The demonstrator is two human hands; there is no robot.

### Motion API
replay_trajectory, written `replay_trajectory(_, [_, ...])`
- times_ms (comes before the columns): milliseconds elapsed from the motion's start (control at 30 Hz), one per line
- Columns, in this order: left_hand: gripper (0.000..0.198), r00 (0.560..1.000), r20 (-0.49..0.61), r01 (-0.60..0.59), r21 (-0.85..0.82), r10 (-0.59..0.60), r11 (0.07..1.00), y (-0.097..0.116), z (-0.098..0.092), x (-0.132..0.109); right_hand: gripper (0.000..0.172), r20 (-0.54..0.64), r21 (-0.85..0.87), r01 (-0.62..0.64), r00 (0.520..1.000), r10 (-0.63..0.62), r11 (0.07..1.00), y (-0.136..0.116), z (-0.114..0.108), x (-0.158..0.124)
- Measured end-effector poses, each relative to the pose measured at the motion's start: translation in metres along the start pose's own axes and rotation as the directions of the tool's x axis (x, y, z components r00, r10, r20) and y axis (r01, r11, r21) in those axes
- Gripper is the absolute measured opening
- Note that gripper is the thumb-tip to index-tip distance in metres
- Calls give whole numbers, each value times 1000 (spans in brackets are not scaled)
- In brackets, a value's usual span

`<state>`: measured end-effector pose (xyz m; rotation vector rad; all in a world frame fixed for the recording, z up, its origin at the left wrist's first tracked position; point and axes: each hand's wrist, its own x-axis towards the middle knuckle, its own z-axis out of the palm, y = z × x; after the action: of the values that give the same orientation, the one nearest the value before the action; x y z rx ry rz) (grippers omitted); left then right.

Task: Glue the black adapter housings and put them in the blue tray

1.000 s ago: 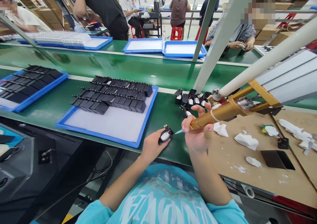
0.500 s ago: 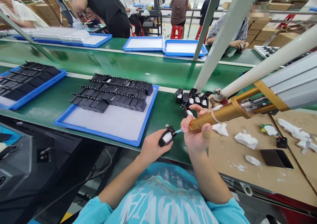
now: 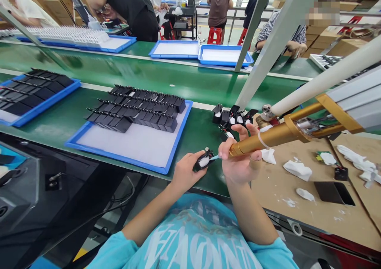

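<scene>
My left hand [image 3: 186, 173] grips a small black housing [image 3: 204, 160] with white material inside it, over the front edge of the green bench [image 3: 190, 142]. Fingers of my right hand [image 3: 239, 162] are wrapped round the front end of a gold dispenser [image 3: 268, 137]. The dispenser's pale blue nozzle [image 3: 214, 157] points left and its tip reaches the open side of the housing. Just behind my right hand, several more open black housings [image 3: 233, 119] with white material stand in a group on the bench.
A blue tray [image 3: 166, 169] with rows of black housings lies left of my hands, another blue tray [image 3: 22, 121] farther left. Cardboard [image 3: 276, 197] with white scraps and a black case [image 3: 334, 193] is at the right. Metal posts rise behind the dispenser. People work beyond.
The view has shifted slightly. The held housing has turned a little in my left hand, with the nozzle still at it. A person's hands at the back right have moved.
</scene>
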<state>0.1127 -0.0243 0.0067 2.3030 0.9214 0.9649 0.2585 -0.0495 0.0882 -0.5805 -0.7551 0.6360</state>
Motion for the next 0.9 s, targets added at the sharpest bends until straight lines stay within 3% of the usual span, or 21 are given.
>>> replay_trajectory(433, [34, 992, 57, 122, -121, -115, 985, 4, 19, 5, 42, -4, -4, -37, 999, 37, 999, 1, 9, -1])
replay_trajectory(567, [36, 995, 11, 95, -153, -94, 984, 7, 22, 7, 41, 0, -23, -46, 999, 46, 999, 1, 10, -2])
replay_trajectory(733, [38, 999, -30, 28, -177, -34, 984, 8, 24, 8, 26, 44, 15, -23, 999, 22, 1000, 1, 7, -3])
replay_trajectory(900, [38, 997, 13, 79, -162, -78, 984, 6, 23, 8, 39, 27, -20, -34, 999, 35, 999, 1, 6, -3])
